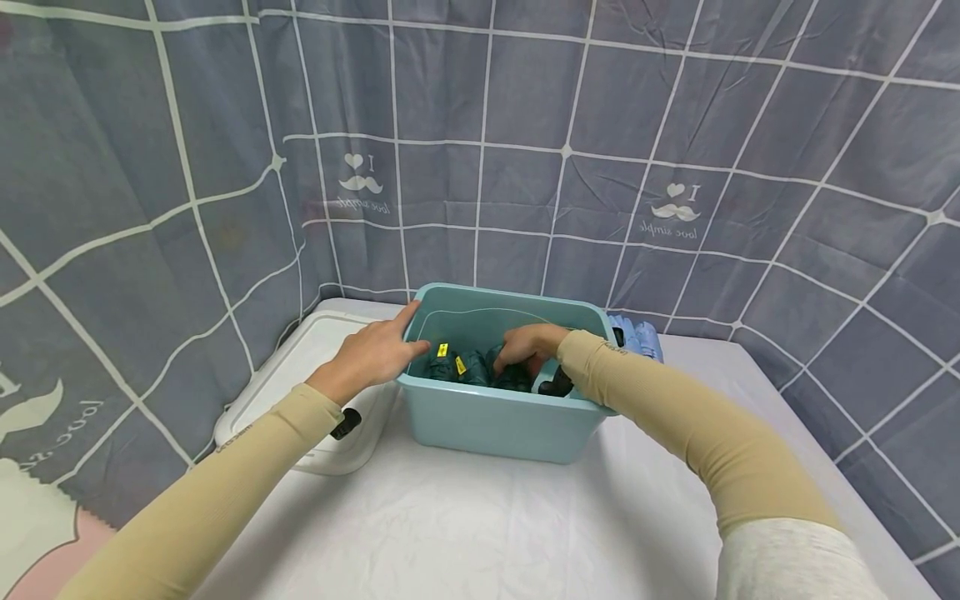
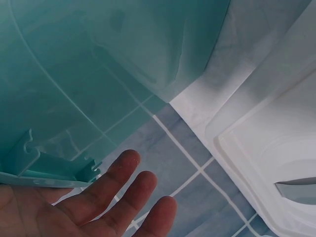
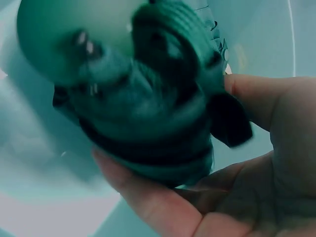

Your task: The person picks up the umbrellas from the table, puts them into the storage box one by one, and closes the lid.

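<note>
A light teal plastic bin [image 1: 495,425] stands on the white table. Inside it, dark green folded umbrellas [image 1: 474,367] lie side by side, two with small yellow tags. My right hand [image 1: 531,343] reaches down into the bin. Its thumb and fingers curl round a folded umbrella [image 3: 148,118] with dark bands and a rounded green end, blurred in the right wrist view. My left hand [image 1: 381,346] rests at the bin's left rim, fingers [image 2: 121,170] extended outside it and thumb over the edge.
A white lid [image 1: 330,454] with a dark latch [image 1: 347,423] lies left of the bin, partly under my left forearm. Light blue rolled things [image 1: 643,340] sit behind the bin's right end. A grey checked curtain [image 1: 525,192] encloses the table [image 1: 480,533] at the back and sides.
</note>
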{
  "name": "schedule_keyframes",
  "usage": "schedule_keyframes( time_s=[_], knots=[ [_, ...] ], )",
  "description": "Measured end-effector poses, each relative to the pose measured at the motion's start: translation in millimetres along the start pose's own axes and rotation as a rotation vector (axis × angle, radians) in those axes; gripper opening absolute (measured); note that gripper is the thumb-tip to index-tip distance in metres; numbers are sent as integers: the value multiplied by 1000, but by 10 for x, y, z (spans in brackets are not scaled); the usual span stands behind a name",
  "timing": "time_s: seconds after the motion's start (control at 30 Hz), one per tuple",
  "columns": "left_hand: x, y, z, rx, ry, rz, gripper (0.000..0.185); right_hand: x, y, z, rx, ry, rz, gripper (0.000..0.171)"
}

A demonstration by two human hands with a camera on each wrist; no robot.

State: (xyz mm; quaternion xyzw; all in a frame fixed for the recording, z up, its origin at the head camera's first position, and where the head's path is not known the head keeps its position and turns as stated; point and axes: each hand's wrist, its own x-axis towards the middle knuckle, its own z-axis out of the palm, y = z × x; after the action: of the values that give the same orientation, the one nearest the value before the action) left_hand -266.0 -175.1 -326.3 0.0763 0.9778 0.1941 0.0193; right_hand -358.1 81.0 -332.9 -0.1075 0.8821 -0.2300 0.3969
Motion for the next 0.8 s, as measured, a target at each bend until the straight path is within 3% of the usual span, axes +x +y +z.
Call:
schedule_keyframes(
  time_s=[0.17, 0.47, 0.8],
  knots=[
    [-8, 5, -1, -1, 5, 2, 81, 23, 27, -12, -4, -17, -20, 75],
    [-13, 18, 10, -1, 1, 0, 81, 67, 80, -22, 130, -204, 5, 60],
    [0, -15, 21, -2, 15, 6, 81, -16, 27, -99, 107, -141, 17, 70]
  ],
)
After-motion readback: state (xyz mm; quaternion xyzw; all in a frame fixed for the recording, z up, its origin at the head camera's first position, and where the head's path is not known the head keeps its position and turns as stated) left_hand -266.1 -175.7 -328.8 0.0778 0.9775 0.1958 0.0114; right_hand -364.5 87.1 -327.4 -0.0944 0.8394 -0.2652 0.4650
